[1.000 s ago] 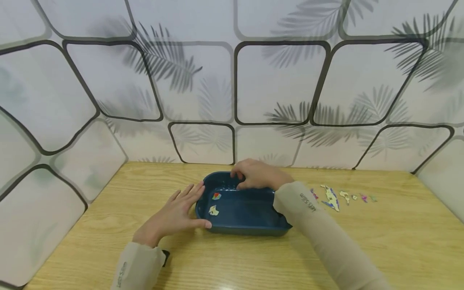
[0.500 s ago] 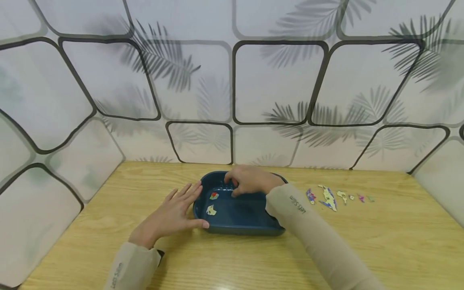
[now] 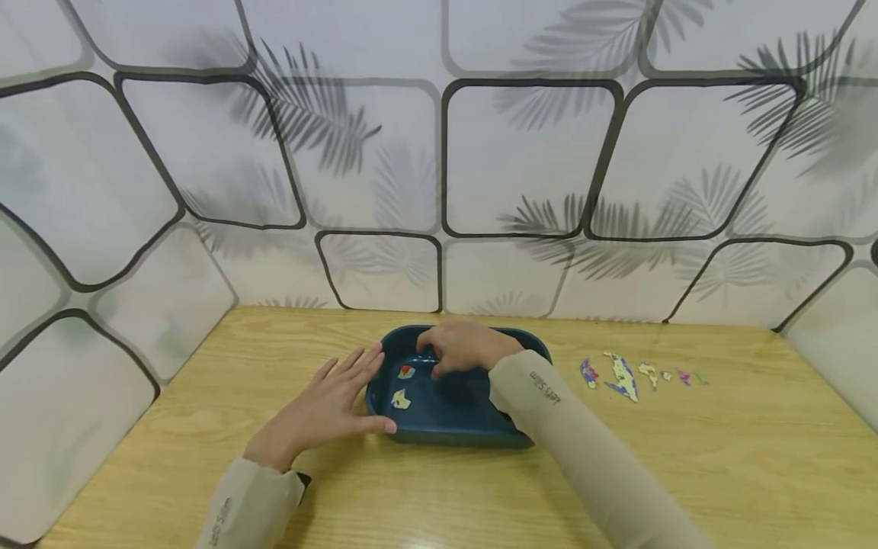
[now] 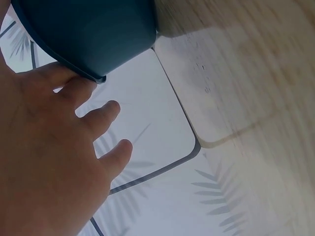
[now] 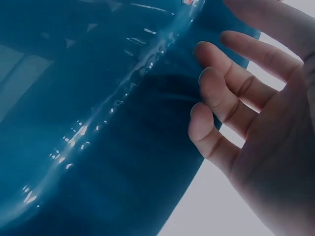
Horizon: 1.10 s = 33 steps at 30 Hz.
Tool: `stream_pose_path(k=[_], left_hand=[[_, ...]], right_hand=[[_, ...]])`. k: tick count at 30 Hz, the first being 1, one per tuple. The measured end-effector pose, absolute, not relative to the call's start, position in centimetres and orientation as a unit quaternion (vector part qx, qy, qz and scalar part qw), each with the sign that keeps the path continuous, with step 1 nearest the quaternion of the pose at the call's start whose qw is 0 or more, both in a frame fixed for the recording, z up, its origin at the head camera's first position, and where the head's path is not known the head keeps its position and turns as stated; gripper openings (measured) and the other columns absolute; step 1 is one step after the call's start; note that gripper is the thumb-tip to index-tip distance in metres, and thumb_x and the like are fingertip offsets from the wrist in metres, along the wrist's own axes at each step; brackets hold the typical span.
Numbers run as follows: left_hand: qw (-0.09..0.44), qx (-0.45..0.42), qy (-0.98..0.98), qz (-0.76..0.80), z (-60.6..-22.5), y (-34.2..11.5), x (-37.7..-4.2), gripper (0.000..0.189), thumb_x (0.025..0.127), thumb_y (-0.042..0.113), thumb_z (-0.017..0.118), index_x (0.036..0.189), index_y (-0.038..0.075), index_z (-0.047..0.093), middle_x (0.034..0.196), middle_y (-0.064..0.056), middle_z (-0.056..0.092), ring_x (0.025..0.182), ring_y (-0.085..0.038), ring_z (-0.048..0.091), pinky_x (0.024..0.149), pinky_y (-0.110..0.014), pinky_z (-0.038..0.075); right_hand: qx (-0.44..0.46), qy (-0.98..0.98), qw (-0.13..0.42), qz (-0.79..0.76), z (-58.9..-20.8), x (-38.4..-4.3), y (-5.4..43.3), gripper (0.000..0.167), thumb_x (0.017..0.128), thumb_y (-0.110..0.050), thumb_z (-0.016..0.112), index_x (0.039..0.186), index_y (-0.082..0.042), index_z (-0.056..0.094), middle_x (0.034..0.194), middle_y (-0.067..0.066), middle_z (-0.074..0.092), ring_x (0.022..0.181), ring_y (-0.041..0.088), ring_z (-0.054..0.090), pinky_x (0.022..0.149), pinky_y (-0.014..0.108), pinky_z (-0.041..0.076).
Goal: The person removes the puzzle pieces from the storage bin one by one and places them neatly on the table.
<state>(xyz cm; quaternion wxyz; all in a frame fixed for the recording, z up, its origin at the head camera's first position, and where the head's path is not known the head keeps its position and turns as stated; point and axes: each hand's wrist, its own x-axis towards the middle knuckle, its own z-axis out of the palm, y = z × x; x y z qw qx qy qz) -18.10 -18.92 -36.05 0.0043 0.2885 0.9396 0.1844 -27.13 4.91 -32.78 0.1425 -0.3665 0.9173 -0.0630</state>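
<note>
A dark blue tub (image 3: 466, 440) sits on the table in the head view. Inside, at its left end, lie a small red and green cutout piece (image 3: 406, 371) and a cream one (image 3: 401, 399). My left hand (image 3: 325, 412) rests against the tub's left end, fingers spread along the rim and thumb at the front corner. My right hand (image 3: 463, 347) reaches over the back of the tub, thumb and index finger bent and apart just right of the coloured piece. In the right wrist view the other fingers (image 5: 211, 86) curl loosely beside the shiny blue wall, holding nothing visible.
To the tub's right, a row of flat cutouts lies on the wooden table (image 3: 686, 457): a purple and red one (image 3: 588, 374), a large cream and blue one (image 3: 623, 377) and several smaller ones. A patterned wall (image 3: 507, 274) stands behind the table.
My right hand has moved left and slightly lower within the tub, towards the red and green piece. The left hand stays at the tub's left end.
</note>
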Motion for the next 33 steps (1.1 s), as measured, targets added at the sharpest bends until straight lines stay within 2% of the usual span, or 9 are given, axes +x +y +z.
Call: stream_pose_path(k=[8,16,19,23,28,33], left_hand=[[0.012,0.291,0.938,0.186,-36.1,-19.0,-18.4,0.107,0.086,0.069,0.065,0.156,-0.005,0.032,0.164,-0.017,0.027,0.148,-0.043,0.025,0.115,-0.069,0.017],[0.027,0.289,0.936,0.199,-36.3,-18.8,-18.2,0.105,0.087,0.064,0.069,0.156,-0.004,0.031,0.165,-0.017,0.025,0.150,-0.042,0.022,0.115,-0.069,0.015],[0.031,0.289,0.936,0.200,-36.2,-18.9,-18.1,0.104,0.088,0.063,0.069,0.157,-0.005,0.030,0.165,-0.017,0.025,0.149,-0.043,0.023,0.115,-0.069,0.015],[0.031,0.287,0.937,0.197,-36.1,-18.9,-18.2,0.103,0.089,0.063,0.068,0.157,-0.004,0.029,0.165,-0.017,0.024,0.149,-0.043,0.022,0.115,-0.070,0.015],[0.033,0.280,0.938,0.199,-36.1,-18.9,-18.3,0.102,0.089,0.061,0.069,0.157,-0.004,0.029,0.166,-0.016,0.022,0.150,-0.042,0.021,0.115,-0.069,0.014],[0.046,0.274,0.939,0.202,-36.2,-18.8,-18.4,0.102,0.089,0.061,0.069,0.158,-0.002,0.028,0.166,-0.014,0.021,0.151,-0.040,0.019,0.116,-0.068,0.013]], right_hand=[[-0.354,0.922,0.151,-0.049,-33.6,-27.5,4.3,0.049,0.091,-0.024,0.080,0.135,-0.013,0.064,0.090,-0.002,0.062,0.087,0.016,0.059,0.087,0.037,0.052],[-0.333,0.925,0.180,-0.045,-34.6,-27.4,3.3,0.049,0.091,-0.023,0.080,0.138,-0.018,0.064,0.124,0.003,0.066,0.113,0.020,0.061,0.098,0.040,0.050],[-0.333,0.923,0.189,-0.045,-34.7,-27.4,2.8,0.048,0.092,-0.022,0.078,0.138,-0.019,0.064,0.130,0.003,0.064,0.118,0.021,0.060,0.100,0.040,0.049],[-0.327,0.924,0.197,-0.036,-34.6,-27.5,2.2,0.050,0.094,-0.023,0.077,0.141,-0.022,0.062,0.140,0.003,0.058,0.131,0.023,0.051,0.106,0.042,0.045],[-0.318,0.925,0.206,-0.034,-34.6,-27.7,1.8,0.052,0.094,-0.023,0.076,0.144,-0.023,0.059,0.145,0.003,0.054,0.134,0.023,0.049,0.108,0.043,0.043],[-0.321,0.925,0.200,-0.034,-34.9,-27.7,1.6,0.048,0.095,-0.022,0.075,0.141,-0.022,0.062,0.140,0.004,0.056,0.129,0.022,0.052,0.104,0.042,0.046]])
